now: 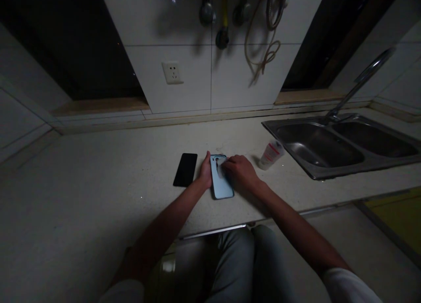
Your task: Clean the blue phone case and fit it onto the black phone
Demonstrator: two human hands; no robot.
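On the pale countertop lies a light blue phone case (223, 187), with a camera cutout near its upper end. My left hand (205, 171) grips its left edge, thumb along the side. Over its upper right part, my right hand (241, 169) presses a small whitish wipe (221, 167) against the surface, fingers closed on it; dim light and blur hide its exact shape. Left of my left hand, a phone with a black screen (185, 169) lies flat. A translucent plastic cup with red print (271, 155) stands tilted-looking to the right of my right hand.
A double steel sink (315, 173) with a curved faucet (362, 81) is set into the counter (98, 171) at the right. The tiled wall behind carries a socket (172, 72), pipe valves (222, 37) and hanging cords (269, 53). The counter's front edge (213, 231) runs before my legs.
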